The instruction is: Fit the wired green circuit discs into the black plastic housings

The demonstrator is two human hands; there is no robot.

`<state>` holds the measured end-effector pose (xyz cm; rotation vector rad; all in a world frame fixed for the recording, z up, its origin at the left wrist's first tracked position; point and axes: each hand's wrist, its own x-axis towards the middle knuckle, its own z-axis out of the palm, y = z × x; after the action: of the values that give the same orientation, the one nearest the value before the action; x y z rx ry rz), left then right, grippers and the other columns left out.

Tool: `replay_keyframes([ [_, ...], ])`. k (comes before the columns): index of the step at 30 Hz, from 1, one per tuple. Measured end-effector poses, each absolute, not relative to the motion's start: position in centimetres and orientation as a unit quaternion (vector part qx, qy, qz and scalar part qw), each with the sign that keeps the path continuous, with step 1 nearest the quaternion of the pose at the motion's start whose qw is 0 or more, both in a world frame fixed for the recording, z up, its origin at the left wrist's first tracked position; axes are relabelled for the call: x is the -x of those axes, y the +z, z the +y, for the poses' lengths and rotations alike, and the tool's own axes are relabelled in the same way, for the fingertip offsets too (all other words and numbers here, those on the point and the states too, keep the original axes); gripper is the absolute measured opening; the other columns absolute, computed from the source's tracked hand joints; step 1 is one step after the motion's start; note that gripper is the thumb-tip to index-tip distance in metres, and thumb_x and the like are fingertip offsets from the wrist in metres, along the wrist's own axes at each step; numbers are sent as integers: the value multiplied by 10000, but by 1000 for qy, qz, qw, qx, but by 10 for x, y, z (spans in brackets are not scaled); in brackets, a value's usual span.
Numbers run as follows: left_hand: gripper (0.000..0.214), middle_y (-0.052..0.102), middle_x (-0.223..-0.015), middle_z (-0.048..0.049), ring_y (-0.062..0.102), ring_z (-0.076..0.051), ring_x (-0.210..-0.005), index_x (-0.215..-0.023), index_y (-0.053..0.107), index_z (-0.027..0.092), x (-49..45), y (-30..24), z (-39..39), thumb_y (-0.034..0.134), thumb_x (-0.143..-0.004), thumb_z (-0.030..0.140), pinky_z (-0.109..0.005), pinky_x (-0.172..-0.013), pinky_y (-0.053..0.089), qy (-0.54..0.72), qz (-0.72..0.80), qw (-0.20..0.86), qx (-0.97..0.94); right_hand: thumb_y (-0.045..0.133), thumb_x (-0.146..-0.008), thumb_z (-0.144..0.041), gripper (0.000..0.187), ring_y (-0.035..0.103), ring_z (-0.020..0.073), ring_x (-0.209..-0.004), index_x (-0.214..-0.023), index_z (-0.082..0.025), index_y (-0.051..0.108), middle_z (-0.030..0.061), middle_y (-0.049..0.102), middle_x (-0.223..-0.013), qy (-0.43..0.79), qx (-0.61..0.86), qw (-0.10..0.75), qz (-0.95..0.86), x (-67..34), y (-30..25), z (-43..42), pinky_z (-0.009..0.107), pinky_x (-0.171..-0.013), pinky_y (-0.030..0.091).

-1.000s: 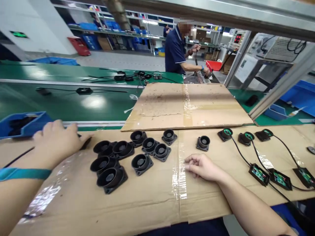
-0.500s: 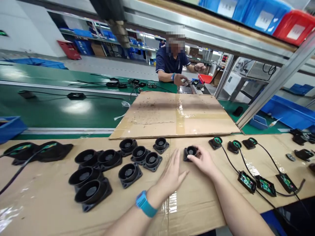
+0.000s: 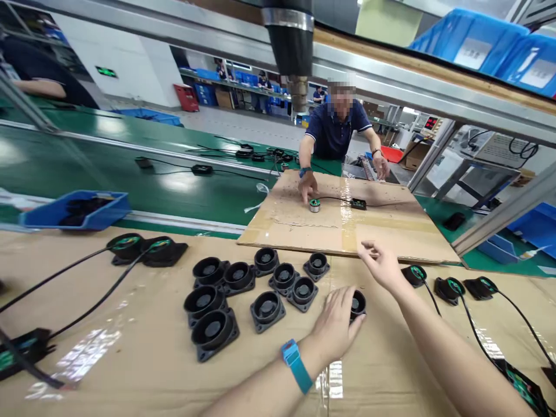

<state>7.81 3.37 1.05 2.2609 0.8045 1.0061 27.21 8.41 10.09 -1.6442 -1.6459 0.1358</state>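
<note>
My left hand, with a blue-green watch strap at its wrist, curls its fingers and thumb around the near left side of a black fan housing on the cardboard-covered bench. Further right and higher, my right hand reaches forward, fingers loosely apart and nothing in them. Ahead of it on a raised cardboard sheet stands a small metal motor part with a green board, wired to a small black box. A co-worker's hand is right at that motor part.
Several black fan housings sit left of my hands. Wired fan units line the right side, and more lie at the left. A blue bin stands back left. Overhead hangs a dark tool beside a metal beam.
My right hand has left the fan housing and moved forward; my left hand has come onto it. The co-worker's hand has reached over the cardboard, where the wired motor part now stands. The view has shifted left.
</note>
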Motion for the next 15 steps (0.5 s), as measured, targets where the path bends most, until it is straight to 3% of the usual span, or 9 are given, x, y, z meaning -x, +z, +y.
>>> replay_keyframes([
  [5, 692, 540, -1416, -187, 509, -360, -1303, -1496, 334, 178, -73, 18, 36, 622, -877, 287, -584, -1127, 409, 354, 297, 306, -832, 636, -890, -304, 556, 461, 324, -1388, -1414, -144, 545, 185, 508, -1490, -58, 649, 164, -741, -244, 141, 195, 494, -1139, 379],
  [8, 666, 591, -1334, -189, 555, -367, -1221, -1428, 413, 174, -76, 16, 38, 651, -842, 382, -561, -1081, 439, 340, 295, 327, -831, 659, -799, -137, 702, 326, 401, -1467, -1478, -128, 483, 230, 346, -1593, -59, 616, 125, -775, -221, 153, 255, 603, -1168, 265],
  [11, 608, 664, -1198, -169, 623, -359, -1078, -1346, 488, 206, -93, 3, 51, 671, -813, 434, -523, -956, 496, 319, 271, 328, -847, 574, -763, -29, 752, 245, 409, -1501, -1496, -163, 472, 196, 293, -1628, -88, 577, 58, -810, -205, 153, 312, 645, -1171, 185],
  [15, 479, 715, -1044, -143, 665, -320, -939, -1325, 525, 265, -116, -15, 74, 608, -857, 326, -462, -820, 495, 328, 293, 303, -845, 592, -781, -86, 662, 556, 316, -1291, -1438, -157, 551, 167, 588, -1420, -77, 557, -39, -826, -194, 153, 370, 418, -1063, 407],
])
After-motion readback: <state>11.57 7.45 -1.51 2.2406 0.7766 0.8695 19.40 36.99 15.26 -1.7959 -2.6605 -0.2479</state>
